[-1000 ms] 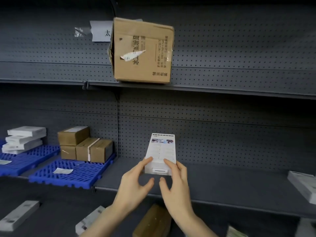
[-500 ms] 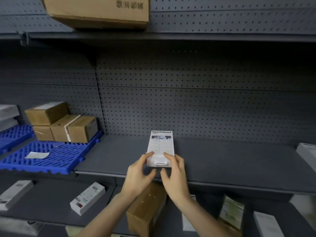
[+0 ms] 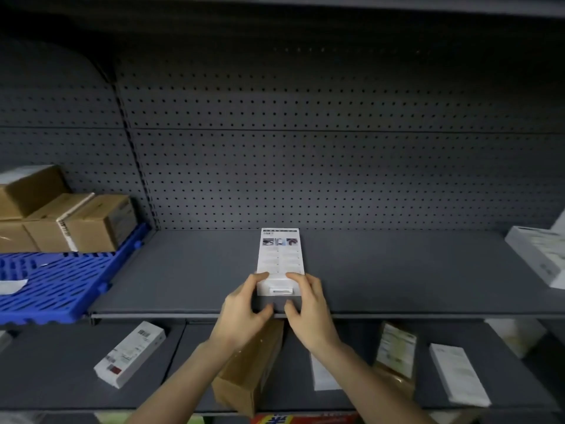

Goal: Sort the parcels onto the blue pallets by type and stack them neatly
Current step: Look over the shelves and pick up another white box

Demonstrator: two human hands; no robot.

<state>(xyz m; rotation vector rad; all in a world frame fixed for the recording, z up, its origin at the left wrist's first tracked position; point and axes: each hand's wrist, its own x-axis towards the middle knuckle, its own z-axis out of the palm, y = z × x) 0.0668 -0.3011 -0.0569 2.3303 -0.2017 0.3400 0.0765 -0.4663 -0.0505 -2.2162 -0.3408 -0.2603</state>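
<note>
While gripping the near end of the white parcel (image 3: 280, 258) with left hand (image 3: 244, 307) and right hand (image 3: 310, 310) — flat on the grey shelf (image 3: 183, 270), right of the blue pallet (image 3: 61, 283) — lift level, carry left, avoid the brown boxes (image 3: 91, 221).

Cartons (image 3: 97, 223) sit on pallet (image 3: 67, 287) left of box (image 3: 279, 255)

No legible txt, white box (image 3: 279, 255) print too blurry

Dim, cool light, heavy shadow lay high above the left hand (image 3: 243, 310) and right hand (image 3: 308, 310), white box (image 3: 279, 258) between them was brightest, shelf edge (image 3: 428, 315) beside them bowed, brown boxes (image 3: 97, 223) far left were blurred.
</note>
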